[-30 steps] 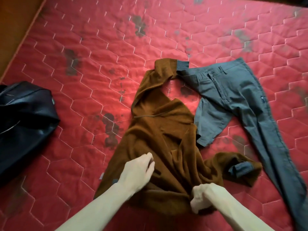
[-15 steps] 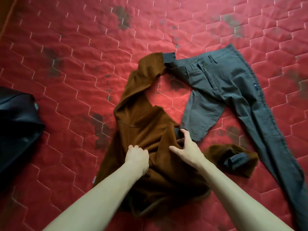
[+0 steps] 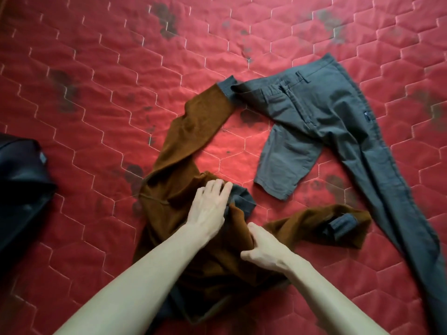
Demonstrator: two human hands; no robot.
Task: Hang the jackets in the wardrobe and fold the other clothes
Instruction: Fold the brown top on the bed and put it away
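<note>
A brown sweater (image 3: pixel 183 151) with grey ribbed cuffs lies crumpled in the middle of the red quilted mattress (image 3: pixel 96 68). My left hand (image 3: pixel 209 209) lies on its upper part, fingers stretched toward a grey ribbed edge (image 3: pixel 242 199). My right hand (image 3: pixel 264 247) pinches a fold of the brown fabric just below. One sleeve runs up toward the grey trousers (image 3: pixel 314 117), which lie spread out at the right. The other sleeve (image 3: pixel 338 223) lies crumpled to the right.
A black jacket (image 3: pixel 19 189) lies at the left edge of the mattress. Dark stains mark the red cover in several places.
The sweater's body has been gathered up and a grey ribbed edge has come into sight. My left hand has reached forward and flattened; my right hand has pulled back and pinched the fabric.
</note>
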